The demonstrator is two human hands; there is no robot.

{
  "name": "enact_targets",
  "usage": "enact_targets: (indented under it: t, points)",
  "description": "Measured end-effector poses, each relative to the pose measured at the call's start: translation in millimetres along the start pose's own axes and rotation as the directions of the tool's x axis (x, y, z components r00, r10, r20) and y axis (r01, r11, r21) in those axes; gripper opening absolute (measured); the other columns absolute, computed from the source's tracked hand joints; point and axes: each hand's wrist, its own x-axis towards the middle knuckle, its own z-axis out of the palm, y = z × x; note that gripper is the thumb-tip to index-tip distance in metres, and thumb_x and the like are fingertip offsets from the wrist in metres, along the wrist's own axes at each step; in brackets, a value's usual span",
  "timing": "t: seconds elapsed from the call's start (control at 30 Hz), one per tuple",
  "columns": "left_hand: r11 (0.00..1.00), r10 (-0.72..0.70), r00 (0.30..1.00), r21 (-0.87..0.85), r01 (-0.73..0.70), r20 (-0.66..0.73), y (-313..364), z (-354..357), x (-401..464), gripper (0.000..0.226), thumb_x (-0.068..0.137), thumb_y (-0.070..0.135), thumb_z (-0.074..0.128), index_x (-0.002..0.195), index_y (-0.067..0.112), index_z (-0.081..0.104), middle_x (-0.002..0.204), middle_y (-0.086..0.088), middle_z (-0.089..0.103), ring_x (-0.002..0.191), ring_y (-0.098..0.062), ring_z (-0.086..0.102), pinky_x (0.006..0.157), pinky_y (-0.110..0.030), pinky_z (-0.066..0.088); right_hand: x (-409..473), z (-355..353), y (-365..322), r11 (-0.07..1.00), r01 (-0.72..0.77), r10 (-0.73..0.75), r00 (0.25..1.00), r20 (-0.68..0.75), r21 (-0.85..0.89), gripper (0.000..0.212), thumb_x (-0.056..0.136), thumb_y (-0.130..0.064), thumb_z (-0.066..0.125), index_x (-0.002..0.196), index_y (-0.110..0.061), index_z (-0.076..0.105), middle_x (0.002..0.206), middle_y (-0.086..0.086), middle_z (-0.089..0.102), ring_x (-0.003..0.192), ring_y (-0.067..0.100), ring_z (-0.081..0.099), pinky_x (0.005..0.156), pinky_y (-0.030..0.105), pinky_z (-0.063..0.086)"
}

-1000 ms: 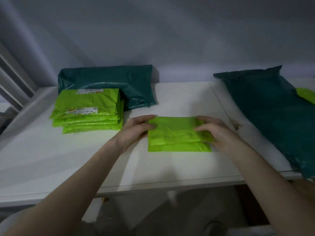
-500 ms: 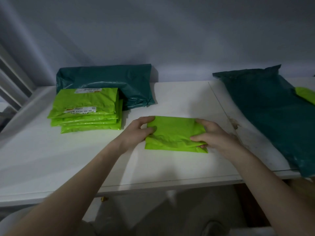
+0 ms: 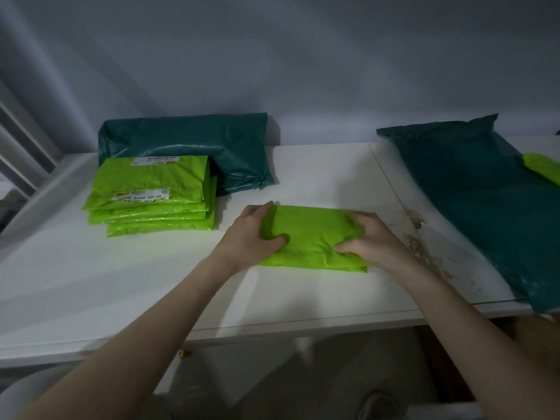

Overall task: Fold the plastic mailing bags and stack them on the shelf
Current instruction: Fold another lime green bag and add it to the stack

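A folded lime-green mailing bag [image 3: 312, 234] lies on the white shelf [image 3: 318, 174] in front of me. My left hand [image 3: 251, 234] grips its left end, thumb on top and fingers round the far edge. My right hand [image 3: 372, 241] grips its right end the same way, thumb pressed into the plastic. The bag bunches slightly between the two hands. To the left stands a stack of several folded lime-green bags [image 3: 151, 195] with white labels on top.
A folded dark-green bag [image 3: 194, 144] lies behind the stack against the wall. A large dark-green bag [image 3: 485, 207] covers the shelf's right side, with a lime-green piece [image 3: 542, 168] on it. Brown stains [image 3: 421, 244] mark the shelf near my right hand.
Both hands went from lying flat on the bag's ends to curling round them. The bag now bunches and sits slightly skewed.
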Motion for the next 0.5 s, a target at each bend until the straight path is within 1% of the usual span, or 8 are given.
enact_targets:
  t: [0.03, 0.1, 0.17, 0.23, 0.27, 0.33, 0.4, 0.5]
  points:
    - [0.996, -0.007, 1.000, 0.090, 0.009, -0.015, 0, 1, -1, 0.074, 0.084, 0.040, 0.061, 0.147, 0.022, 0.027, 0.144, -0.002, 0.032, 0.125, -0.023, 0.044, 0.102, -0.029, 0.037, 1, -1, 1, 0.995, -0.024, 0.024, 1.000, 0.000, -0.092, 0.058, 0.053, -0.030, 0.079, 0.106, -0.011, 0.064, 0.115, 0.005, 0.050, 0.095, 0.016, 0.057, 0.082, 0.020, 0.046]
    - [0.966, -0.020, 0.999, 0.258, 0.030, -0.042, -2, 1, -3, 0.076, 0.084, 0.052, 0.053, 0.146, 0.020, 0.026, 0.145, -0.002, 0.028, 0.129, -0.025, 0.037, 0.105, -0.035, 0.035, -3, -4, -3, 0.983, -0.053, 0.053, 0.999, -0.006, -0.174, 0.050, 0.065, -0.029, 0.076, 0.109, -0.009, 0.063, 0.112, 0.002, 0.034, 0.099, 0.017, 0.049, 0.082, 0.015, 0.036]
    - [0.928, 0.008, 0.996, 0.372, 0.027, -0.090, -3, 1, -4, 0.084, 0.076, 0.064, 0.039, 0.146, 0.020, 0.025, 0.146, -0.003, 0.027, 0.133, -0.026, 0.028, 0.107, -0.038, 0.029, -6, -5, -6, 0.980, -0.055, 0.047, 0.998, -0.048, -0.192, 0.056, 0.062, -0.039, 0.064, 0.110, -0.008, 0.063, 0.110, 0.004, 0.032, 0.109, 0.023, 0.048, 0.086, 0.017, 0.033]
    - [0.919, 0.089, 0.987, 0.392, -0.029, -0.135, -1, 1, -5, 0.090, 0.068, 0.066, 0.023, 0.147, 0.022, 0.023, 0.149, -0.001, 0.023, 0.134, -0.025, 0.022, 0.108, -0.039, 0.026, -8, -3, -10, 0.979, -0.001, -0.029, 0.989, -0.145, -0.204, 0.068, 0.059, -0.042, 0.050, 0.116, -0.007, 0.061, 0.117, 0.010, 0.037, 0.117, 0.029, 0.043, 0.096, 0.022, 0.031]
    - [0.921, 0.140, 0.980, 0.382, -0.077, -0.140, 0, 1, -5, 0.090, 0.067, 0.064, 0.018, 0.147, 0.022, 0.023, 0.151, 0.000, 0.022, 0.136, -0.023, 0.020, 0.109, -0.038, 0.024, -9, -2, -13, 0.975, 0.039, -0.084, 0.977, -0.197, -0.221, 0.069, 0.062, -0.042, 0.048, 0.121, -0.006, 0.058, 0.123, 0.012, 0.038, 0.120, 0.030, 0.040, 0.099, 0.024, 0.029]
    - [0.917, 0.226, 0.966, 0.361, -0.169, -0.122, 3, 4, -5, 0.085, 0.071, 0.058, 0.013, 0.147, 0.022, 0.024, 0.153, 0.001, 0.020, 0.139, -0.019, 0.017, 0.112, -0.035, 0.017, -12, 4, -17, 0.941, 0.115, -0.201, 0.946, -0.254, -0.318, 0.061, 0.077, -0.040, 0.049, 0.128, -0.005, 0.053, 0.134, 0.012, 0.038, 0.125, 0.029, 0.035, 0.102, 0.028, 0.029]
    - [0.900, 0.287, 0.953, 0.367, -0.235, -0.094, 7, 10, -5, 0.079, 0.077, 0.053, 0.009, 0.148, 0.020, 0.022, 0.155, 0.000, 0.019, 0.142, -0.017, 0.015, 0.114, -0.032, 0.011, -15, 14, -22, 0.863, 0.192, -0.333, 0.912, -0.240, -0.467, 0.052, 0.089, -0.033, 0.047, 0.132, -0.003, 0.048, 0.143, 0.013, 0.038, 0.130, 0.029, 0.035, 0.105, 0.033, 0.031]
    - [0.875, 0.303, 0.952, 0.407, -0.262, -0.040, 10, 23, -2, 0.065, 0.092, 0.046, 0.009, 0.150, 0.020, 0.014, 0.158, 0.003, 0.012, 0.145, -0.015, 0.007, 0.117, -0.031, 0.003, -15, 34, -26, 0.742, 0.302, -0.450, 0.886, -0.111, -0.598, 0.067, 0.087, -0.042, 0.020, 0.136, -0.003, 0.043, 0.148, 0.014, 0.036, 0.137, 0.028, 0.034, 0.110, 0.042, 0.029]
